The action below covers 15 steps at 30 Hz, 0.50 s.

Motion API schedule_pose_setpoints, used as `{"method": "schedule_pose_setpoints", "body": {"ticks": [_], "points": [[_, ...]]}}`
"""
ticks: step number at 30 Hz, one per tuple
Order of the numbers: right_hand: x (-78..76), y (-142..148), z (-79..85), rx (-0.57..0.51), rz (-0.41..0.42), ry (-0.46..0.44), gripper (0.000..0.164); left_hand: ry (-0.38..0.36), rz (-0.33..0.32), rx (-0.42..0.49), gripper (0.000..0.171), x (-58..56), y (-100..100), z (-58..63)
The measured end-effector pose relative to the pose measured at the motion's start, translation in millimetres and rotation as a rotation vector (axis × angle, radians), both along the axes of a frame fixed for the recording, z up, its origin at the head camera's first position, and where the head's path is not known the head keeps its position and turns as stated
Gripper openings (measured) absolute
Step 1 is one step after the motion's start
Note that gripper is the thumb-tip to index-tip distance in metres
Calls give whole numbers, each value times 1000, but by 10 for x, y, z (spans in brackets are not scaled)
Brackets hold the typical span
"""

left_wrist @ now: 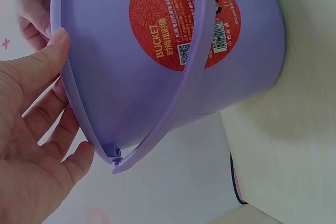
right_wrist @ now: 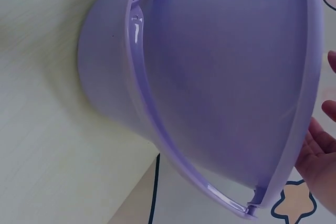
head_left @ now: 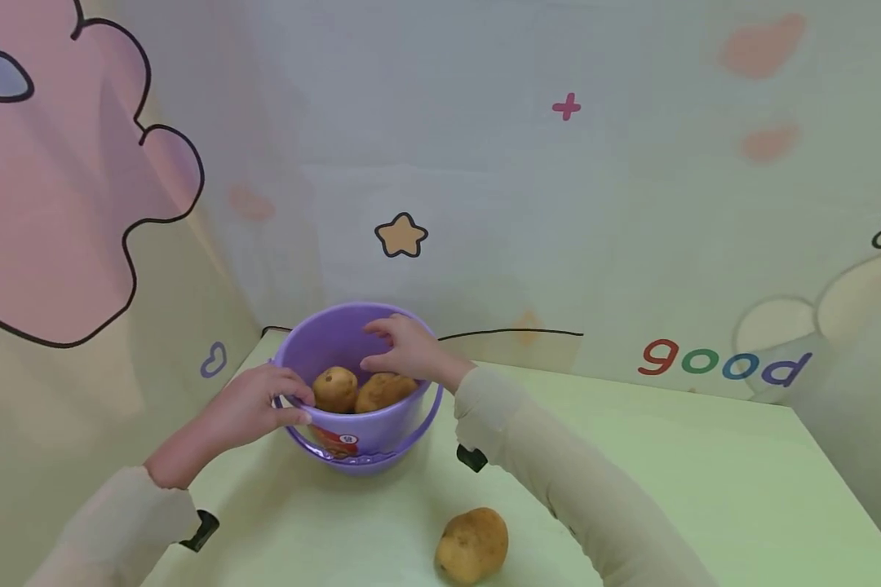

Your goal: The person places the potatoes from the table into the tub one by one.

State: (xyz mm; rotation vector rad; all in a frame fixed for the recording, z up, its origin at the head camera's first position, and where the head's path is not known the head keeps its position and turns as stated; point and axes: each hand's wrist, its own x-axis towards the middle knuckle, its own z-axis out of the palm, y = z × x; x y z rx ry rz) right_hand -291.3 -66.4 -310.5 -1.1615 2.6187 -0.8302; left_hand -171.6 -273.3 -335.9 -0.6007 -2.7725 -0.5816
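A purple plastic bucket (head_left: 385, 432) stands upright on the table, its handle (right_wrist: 152, 114) hanging down across the front. Two potatoes lie inside, a rounder potato (head_left: 335, 390) on the left and a longer potato (head_left: 383, 393) on the right. At the left rim my left hand (head_left: 260, 405) grips the edge, thumb outside and fingers over the inner side. My right hand (head_left: 411, 350) reaches over the right rim into the opening, fingers spread and slightly bent above the longer potato, holding nothing. Another potato (head_left: 473, 545) lies on the table in front.
The pale green table (head_left: 631, 456) meets a printed cloth backdrop (head_left: 484, 204) right behind the bucket. A red label (left_wrist: 184, 22) is stuck on the bucket's side. The loose potato is near the right forearm, toward the front edge of the view.
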Motion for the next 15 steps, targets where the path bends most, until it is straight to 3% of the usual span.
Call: {"method": "schedule_pose_setpoints", "body": {"ticks": [8, 15], "points": [[28, 10, -29, -1, 26, -24, 50, -1, -1, 4, 13, 32, -33, -32], [77, 92, 16, -25, 3, -53, 46, -21, -5, 2, 12, -28, -32, -14]]}}
